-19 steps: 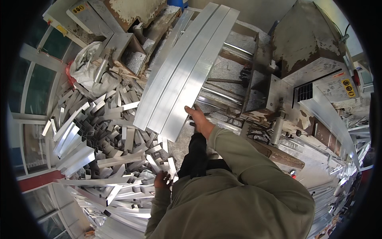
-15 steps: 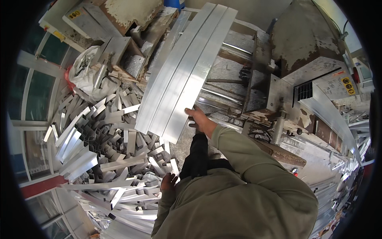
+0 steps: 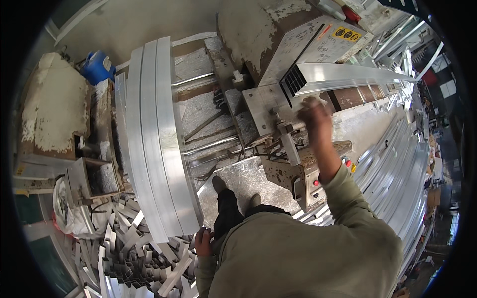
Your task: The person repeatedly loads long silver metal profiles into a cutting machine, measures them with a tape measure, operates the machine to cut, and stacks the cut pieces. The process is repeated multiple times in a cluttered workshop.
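My right hand is raised over the right-hand machine, close to the near side of a bundle of long aluminium profiles. Its fingers are smeared by motion, so their grip cannot be read. Low in front of my body, my left hand has loosely bent, parted fingers and nothing visible in it. Beside it is the near end of several long flat aluminium profiles, lying side by side across the machine bed. Whether the left fingers touch that end I cannot tell.
Heaped short aluminium offcuts lie at lower left, below a white sack. A worn metal machine housing and a blue container stand far left. A control box with buttons and stacked long profiles are at right.
My right hand has left the edge of the flat profiles and swung right toward the bundled profiles. The view has turned right. My left hand stays low near my body.
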`<action>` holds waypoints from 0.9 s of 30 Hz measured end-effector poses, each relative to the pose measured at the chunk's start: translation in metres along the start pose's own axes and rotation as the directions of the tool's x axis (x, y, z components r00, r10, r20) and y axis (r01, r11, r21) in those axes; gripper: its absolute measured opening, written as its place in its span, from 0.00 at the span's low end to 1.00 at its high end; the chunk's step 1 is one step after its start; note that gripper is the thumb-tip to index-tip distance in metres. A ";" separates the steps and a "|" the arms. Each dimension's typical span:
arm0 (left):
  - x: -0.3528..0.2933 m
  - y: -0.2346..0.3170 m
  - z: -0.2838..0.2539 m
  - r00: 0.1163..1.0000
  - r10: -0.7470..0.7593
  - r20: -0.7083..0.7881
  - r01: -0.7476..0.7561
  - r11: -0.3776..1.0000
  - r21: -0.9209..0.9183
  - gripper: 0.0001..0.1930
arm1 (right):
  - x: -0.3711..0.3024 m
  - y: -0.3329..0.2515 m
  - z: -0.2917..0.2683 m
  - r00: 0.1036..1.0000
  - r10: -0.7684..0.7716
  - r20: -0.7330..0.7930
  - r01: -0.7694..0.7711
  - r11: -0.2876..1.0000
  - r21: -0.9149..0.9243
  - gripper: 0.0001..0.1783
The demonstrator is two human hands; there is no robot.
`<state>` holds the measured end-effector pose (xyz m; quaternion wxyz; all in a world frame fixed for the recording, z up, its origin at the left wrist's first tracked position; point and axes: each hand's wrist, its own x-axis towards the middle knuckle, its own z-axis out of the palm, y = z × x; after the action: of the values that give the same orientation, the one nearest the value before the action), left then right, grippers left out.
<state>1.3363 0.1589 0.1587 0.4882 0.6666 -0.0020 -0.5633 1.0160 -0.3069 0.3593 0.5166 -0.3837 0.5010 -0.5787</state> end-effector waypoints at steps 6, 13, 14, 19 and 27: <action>0.015 0.086 0.034 0.995 -0.033 0.093 0.023 0.994 0.108 0.24 | 0.170 0.008 -0.094 0.888 0.309 -0.340 -0.200 0.926 0.320 0.52; 0.045 0.109 0.022 0.989 0.017 0.146 -0.037 0.990 0.133 0.32 | 0.240 0.042 -0.102 0.908 0.384 -0.168 -0.264 0.836 0.482 0.37; 0.049 0.109 0.020 0.988 0.033 0.152 -0.049 0.994 0.098 0.33 | 0.239 0.044 -0.102 0.908 0.370 -0.195 -0.235 0.837 0.494 0.36; 0.060 0.118 0.021 0.989 0.029 0.148 -0.038 0.998 0.058 0.31 | 0.220 0.019 -0.075 0.914 0.370 -0.167 -0.228 0.809 0.542 0.32; 0.077 0.175 0.061 0.966 0.104 0.236 -0.124 0.989 0.074 0.30 | 0.129 0.029 0.013 0.879 0.458 -0.135 -0.289 0.735 0.614 0.37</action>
<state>1.4141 -0.0145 0.2221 0.4863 0.6163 -0.1221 -0.6073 1.0128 -0.4354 0.3244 0.6391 -0.0147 0.4362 -0.6333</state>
